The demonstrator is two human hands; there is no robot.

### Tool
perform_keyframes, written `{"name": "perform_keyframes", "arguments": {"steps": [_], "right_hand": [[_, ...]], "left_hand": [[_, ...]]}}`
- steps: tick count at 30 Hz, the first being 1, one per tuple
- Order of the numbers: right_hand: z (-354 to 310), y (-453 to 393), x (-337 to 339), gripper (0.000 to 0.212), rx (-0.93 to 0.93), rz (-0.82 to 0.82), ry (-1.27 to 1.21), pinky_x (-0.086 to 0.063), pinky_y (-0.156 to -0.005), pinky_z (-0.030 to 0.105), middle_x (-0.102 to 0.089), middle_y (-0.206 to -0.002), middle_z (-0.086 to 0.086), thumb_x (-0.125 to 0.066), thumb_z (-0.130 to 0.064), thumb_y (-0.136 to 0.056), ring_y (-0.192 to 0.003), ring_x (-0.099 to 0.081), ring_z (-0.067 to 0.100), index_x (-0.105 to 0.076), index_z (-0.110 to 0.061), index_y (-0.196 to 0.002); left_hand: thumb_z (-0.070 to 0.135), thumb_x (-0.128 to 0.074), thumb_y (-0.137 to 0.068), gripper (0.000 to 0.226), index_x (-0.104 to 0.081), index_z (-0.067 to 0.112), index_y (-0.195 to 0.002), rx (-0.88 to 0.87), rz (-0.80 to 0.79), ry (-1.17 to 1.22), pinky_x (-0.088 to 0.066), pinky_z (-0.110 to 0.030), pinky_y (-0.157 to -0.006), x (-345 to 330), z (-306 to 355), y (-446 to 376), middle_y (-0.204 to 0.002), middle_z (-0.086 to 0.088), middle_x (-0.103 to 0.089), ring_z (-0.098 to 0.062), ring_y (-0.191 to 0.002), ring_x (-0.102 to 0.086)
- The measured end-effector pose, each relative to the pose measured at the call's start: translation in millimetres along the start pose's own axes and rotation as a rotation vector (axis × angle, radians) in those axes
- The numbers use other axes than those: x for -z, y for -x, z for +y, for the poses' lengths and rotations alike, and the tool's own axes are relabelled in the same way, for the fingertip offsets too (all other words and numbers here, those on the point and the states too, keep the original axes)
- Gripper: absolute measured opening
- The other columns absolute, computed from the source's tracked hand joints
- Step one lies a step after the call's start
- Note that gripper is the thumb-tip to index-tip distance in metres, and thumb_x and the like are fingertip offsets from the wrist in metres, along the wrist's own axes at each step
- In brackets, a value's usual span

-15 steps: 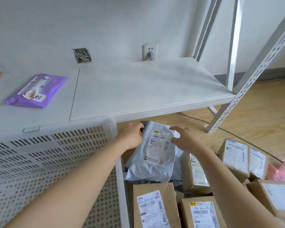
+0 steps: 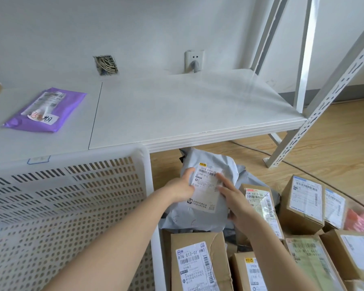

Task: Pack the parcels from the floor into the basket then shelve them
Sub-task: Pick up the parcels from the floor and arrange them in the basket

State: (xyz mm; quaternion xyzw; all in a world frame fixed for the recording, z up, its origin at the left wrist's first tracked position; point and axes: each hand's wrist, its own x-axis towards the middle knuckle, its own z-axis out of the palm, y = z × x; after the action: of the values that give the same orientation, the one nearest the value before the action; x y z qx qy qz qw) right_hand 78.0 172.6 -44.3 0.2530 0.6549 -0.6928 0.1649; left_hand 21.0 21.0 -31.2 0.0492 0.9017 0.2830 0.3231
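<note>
A: Holding the grey mailer bag are both hands, yes?

B: Yes. The left hand grips its left edge, with the thumb on top of the white label. The right hand lies on the right side of the label; its fingers are almost straight and press on the bag, and the thumb is below, at the bag's lower right edge. If the thumb goes under the bag, I cannot tell.

A: Where is the bag?

B: It is above the heap of parcels on the wooden floor, just in front of the shelf board edge and to the right of the white basket. It stands tilted, the label facing up.

A: And the basket?

B: It is at the lower left, with perforated walls. Its rim touches or nearly touches the shelf front; I cannot say which.

A: What other parcels are there?

B: A cardboard box with a label reading "876 C12-07" lies just below the bag. More brown boxes are at the right, and something pink at the right border. A purple mailer lies flat on the shelf, far left.

A: Anything behind?

B: A wall socket with a plug in it, and an open hole with wires beside it. The slotted shelf post stands at the right.
</note>
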Motion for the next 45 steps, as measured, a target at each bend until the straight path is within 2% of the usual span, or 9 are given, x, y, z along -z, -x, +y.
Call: {"name": "perform_keyframes", "arguments": {"steps": [3,5,8,15,18,28,31,41,45], "right_hand": [[-23.6,10.1,2.3,0.042,0.091,0.05,0.021,-0.05,-0.053,0.022,-0.058,-0.118,0.001,-0.04,-0.011,-0.093,-0.082,-0.062,0.014,-0.052,-0.035,-0.126],[-39.9,20.4,5.8,0.041,0.114,0.094,0.071,-0.054,-0.067,0.03,-0.06,-0.111,0.002,-0.041,-0.012,-0.092,-0.085,-0.061,0.019,-0.056,-0.036,-0.122],[-61.6,43.5,11.7,0.035,0.136,0.137,0.138,-0.045,-0.06,0.033,-0.064,-0.09,0.002,-0.044,-0.015,-0.09,-0.074,-0.06,0.02,-0.062,-0.038,-0.11],[-117.0,107.2,-1.6,0.028,0.341,0.196,0.249,-0.044,-0.042,0.015,-0.064,-0.083,-0.002,-0.052,-0.016,-0.086,-0.066,-0.056,0.014,-0.066,-0.038,-0.097],[-132.9,126.8,-22.9,0.028,0.437,0.166,0.24,-0.055,-0.074,0.038,-0.068,-0.092,-0.001,-0.055,-0.015,-0.082,-0.08,-0.063,0.019,-0.068,-0.04,-0.088],[-110.6,132.5,-132.4,0.031,0.445,-0.122,0.159,-0.052,-0.085,0.042,-0.068,-0.104,0.0,-0.056,-0.01,-0.083,-0.082,-0.066,0.019,-0.069,-0.036,-0.092],[-92.9,127.2,-157.3,0.031,0.412,-0.198,0.188,-0.053,-0.076,0.037,-0.068,-0.099,0.0,-0.056,-0.01,-0.083,-0.073,-0.065,0.015,-0.069,-0.037,-0.093],[-23.6,90.4,-199.9,0.042,0.188,-0.185,0.429,-0.048,-0.051,0.021,-0.056,-0.069,0.001,-0.05,0.004,-0.079,-0.053,-0.054,0.011,-0.064,-0.026,-0.105],[4.8,60.4,-217.2,0.056,0.212,-0.138,0.657,-0.049,-0.053,0.015,-0.056,-0.108,0.009,-0.037,0.007,-0.081,-0.078,-0.056,0.016,-0.051,-0.017,-0.129]], "left_hand": [[0.026,-0.033,-0.097,0.052,-0.01,0.043,-0.14,-0.075,0.106,0.122,-0.034,-0.022,-0.041,4.7,4.6,9.6,-0.107,-0.008,-0.04,-0.011,-0.043,-0.036],[0.029,-0.032,-0.097,0.049,-0.012,0.046,-0.139,-0.128,0.124,0.209,-0.034,-0.019,-0.042,7.5,11.1,17.9,-0.111,-0.008,-0.038,-0.009,-0.044,-0.034],[0.036,-0.033,-0.097,0.044,-0.019,0.048,-0.137,-0.179,0.172,0.308,-0.036,-0.021,-0.063,13.3,23.5,31.9,-0.139,-0.017,-0.024,-0.011,-0.071,-0.043],[0.031,-0.044,-0.09,0.043,-0.039,0.043,-0.131,-0.292,0.287,0.493,-0.042,-0.037,-0.101,47.7,37.3,72.0,-0.136,-0.021,-0.039,-0.033,-0.119,-0.049],[0.032,-0.047,-0.085,0.043,-0.042,0.05,-0.124,-0.344,0.361,0.546,-0.049,-0.032,-0.084,74.5,32.0,97.2,-0.127,-0.017,-0.043,-0.024,-0.098,-0.058],[0.021,-0.049,-0.089,0.05,-0.041,0.041,-0.135,-0.317,0.519,0.427,-0.034,-0.02,-0.082,133.8,-69.6,166.8,-0.144,0.005,-0.041,-0.003,-0.105,-0.047],[0.021,-0.052,-0.088,0.05,-0.044,0.039,-0.133,-0.261,0.516,0.433,-0.031,-0.022,-0.092,133.2,-102.5,179.2,-0.145,0.008,-0.039,-0.01,-0.126,-0.042],[0.014,-0.066,-0.082,0.05,-0.052,0.029,-0.128,-0.1,0.359,0.434,-0.033,-0.018,-0.087,88.0,-180.2,162.6,-0.138,0.0,-0.046,-0.006,-0.107,-0.042],[0.009,-0.067,-0.081,0.052,-0.051,0.029,-0.126,-0.012,0.329,0.432,-0.047,-0.032,-0.089,66.4,-196.9,135.9,-0.135,-0.004,-0.047,-0.019,-0.104,-0.053]]}}
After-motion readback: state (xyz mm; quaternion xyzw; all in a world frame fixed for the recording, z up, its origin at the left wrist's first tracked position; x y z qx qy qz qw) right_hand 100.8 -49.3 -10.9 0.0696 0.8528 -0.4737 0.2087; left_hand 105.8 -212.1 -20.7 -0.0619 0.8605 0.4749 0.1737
